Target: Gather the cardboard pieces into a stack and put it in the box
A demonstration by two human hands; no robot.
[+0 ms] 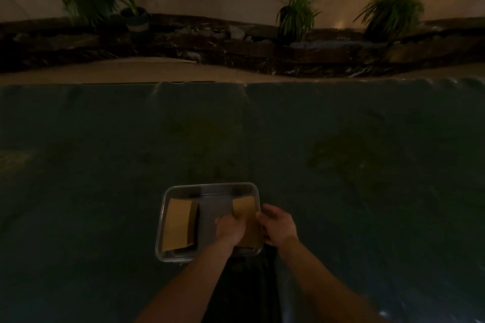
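— Both hands low: left hand [231,228] and right hand [279,227] clasp a cardboard stack [245,211], squaring it?

— Probably. It sits inside the metal tray [210,186], beside another stack [178,225].

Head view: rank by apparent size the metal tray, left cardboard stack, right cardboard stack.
1. metal tray
2. left cardboard stack
3. right cardboard stack, though the hands cover part of it, so the two stacks may match.

Dim room: dark green bench cover [131,152], potted plants [298,16] along a stone border [236,44] (warm light behind).
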